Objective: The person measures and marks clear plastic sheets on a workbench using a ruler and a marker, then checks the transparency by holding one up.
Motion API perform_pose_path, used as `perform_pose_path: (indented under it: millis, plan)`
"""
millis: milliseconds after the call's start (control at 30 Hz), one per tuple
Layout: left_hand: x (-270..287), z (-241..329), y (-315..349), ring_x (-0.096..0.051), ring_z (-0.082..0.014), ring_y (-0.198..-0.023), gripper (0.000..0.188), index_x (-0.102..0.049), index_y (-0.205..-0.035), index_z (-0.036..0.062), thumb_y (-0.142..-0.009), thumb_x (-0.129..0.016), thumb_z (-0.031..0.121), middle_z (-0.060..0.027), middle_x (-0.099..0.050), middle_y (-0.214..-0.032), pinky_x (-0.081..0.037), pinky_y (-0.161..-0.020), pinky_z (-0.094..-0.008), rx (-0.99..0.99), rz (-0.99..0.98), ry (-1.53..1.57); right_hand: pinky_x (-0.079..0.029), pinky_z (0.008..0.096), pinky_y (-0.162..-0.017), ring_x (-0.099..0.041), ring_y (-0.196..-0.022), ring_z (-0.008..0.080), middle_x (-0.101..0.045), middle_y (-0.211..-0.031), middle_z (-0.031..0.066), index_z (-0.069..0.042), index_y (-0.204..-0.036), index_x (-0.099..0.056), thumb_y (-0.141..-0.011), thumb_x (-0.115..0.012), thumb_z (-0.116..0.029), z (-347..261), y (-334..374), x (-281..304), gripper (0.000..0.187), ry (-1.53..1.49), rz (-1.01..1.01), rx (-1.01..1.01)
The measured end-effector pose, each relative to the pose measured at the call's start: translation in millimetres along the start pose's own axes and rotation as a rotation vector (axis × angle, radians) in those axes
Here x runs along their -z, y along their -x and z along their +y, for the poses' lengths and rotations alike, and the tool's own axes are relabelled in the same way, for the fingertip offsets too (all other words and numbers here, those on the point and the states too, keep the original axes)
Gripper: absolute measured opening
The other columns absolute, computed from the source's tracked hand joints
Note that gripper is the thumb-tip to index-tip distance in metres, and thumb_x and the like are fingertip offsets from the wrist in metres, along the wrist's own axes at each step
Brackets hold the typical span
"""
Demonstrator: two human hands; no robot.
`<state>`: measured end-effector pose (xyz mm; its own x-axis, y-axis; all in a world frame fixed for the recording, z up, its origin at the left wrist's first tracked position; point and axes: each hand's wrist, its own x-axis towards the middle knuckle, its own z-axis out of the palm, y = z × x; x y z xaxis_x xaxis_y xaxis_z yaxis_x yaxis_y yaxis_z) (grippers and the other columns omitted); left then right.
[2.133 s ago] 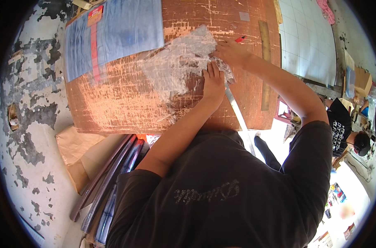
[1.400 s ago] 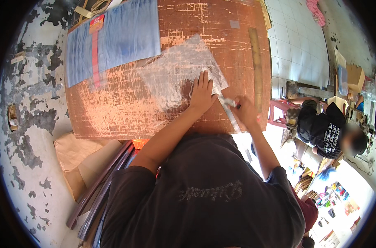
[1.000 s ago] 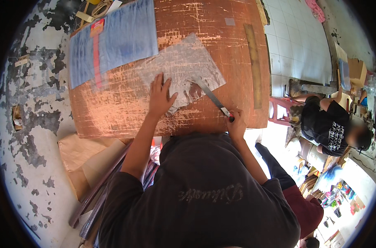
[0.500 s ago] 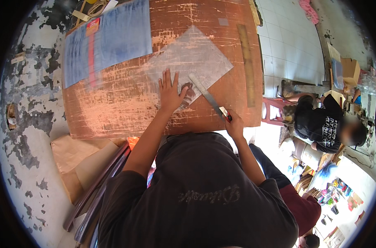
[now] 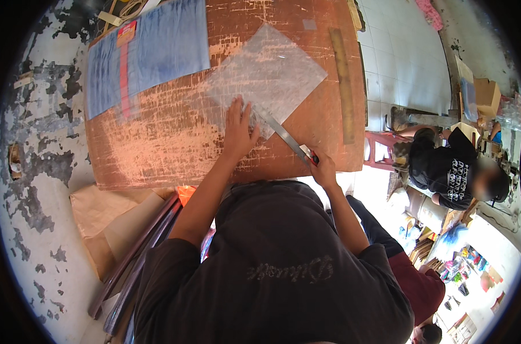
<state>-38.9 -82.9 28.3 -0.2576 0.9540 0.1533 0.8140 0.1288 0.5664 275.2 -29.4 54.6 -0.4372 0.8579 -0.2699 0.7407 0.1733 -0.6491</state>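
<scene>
A clear, square plastic sheet (image 5: 272,63) lies cornerwise on a worn reddish-brown board (image 5: 151,149). My left hand (image 5: 238,131) is flat, fingers stretched out, its fingertips over the sheet's near left edge. Closed near the board's front edge, my right hand (image 5: 323,169) grips the near end of a long, flat metal strip (image 5: 283,135). A small red and black piece (image 5: 314,157) shows at that grip; whether it is a handle or a separate tool I cannot tell. The strip's far end rests over the sheet's near part, close to my left fingertips.
Blue-tinted plastic sheeting (image 5: 169,51) covers the board's far left, with a red strip (image 5: 124,86) on it. A brownish ruler-like bar (image 5: 343,86) lies along the right side. Rolls (image 5: 126,292) lean at lower left. A person in black (image 5: 438,166) sits at right.
The plastic sheet has shifted slightly away from me and turned a little. The metal strip and my right hand have moved left. My left hand's fingers are closer together, nearer the sheet's edge.
</scene>
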Motion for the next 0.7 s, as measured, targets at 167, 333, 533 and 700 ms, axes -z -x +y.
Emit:
perform_pose_path:
  millis: [167,333,533,700]
  plan:
    - [4,1,35,-0.026,-0.0409,-0.157,0.065,-0.046,-0.158,0.0116,-0.099,-0.063,0.032,-0.0212,-0.029,-0.17,-0.023,-0.127,-0.0591,-0.206,-0.214,-0.031,-0.052,0.0507,-0.077,-0.068,-0.09,0.0433,-0.069,-0.094,0.0194,-0.006,-0.114,-0.067,-0.093,-0.074,-0.016,-2,8,-21,0.024,-0.019,-0.015,0.012]
    - [2,2,43,-0.028,-0.0388,-0.157,0.063,-0.048,-0.157,0.0151,-0.098,-0.063,0.033,-0.0201,-0.031,-0.169,-0.023,-0.127,-0.0569,-0.193,-0.199,-0.07,-0.054,0.0522,-0.079,-0.068,-0.093,0.0436,-0.069,-0.101,0.0184,-0.009,-0.122,-0.065,-0.092,-0.074,-0.016,-8,14,-29,0.032,-0.014,-0.001,0.084]
    - [1,0,44,-0.029,-0.0385,-0.157,0.062,-0.05,-0.154,0.0131,-0.097,-0.064,0.034,-0.0205,-0.032,-0.168,-0.024,-0.127,-0.0569,-0.212,-0.191,-0.09,-0.057,0.0489,-0.079,-0.071,-0.095,0.0382,-0.066,-0.118,0.0132,-0.013,-0.129,-0.063,-0.087,-0.078,-0.014,-20,21,-31,0.045,0.098,0.005,0.126]
    - [-2,-3,43,-0.028,-0.0382,-0.157,0.063,-0.051,-0.152,0.0114,-0.095,-0.066,0.033,-0.02,-0.033,-0.168,-0.024,-0.127,-0.0581,-0.221,-0.172,-0.061,-0.058,0.0467,-0.079,-0.071,-0.098,0.0359,-0.064,-0.121,0.0116,-0.013,-0.132,-0.063,-0.083,-0.08,-0.01,-23,28,-37,0.052,0.13,0.089,0.151]
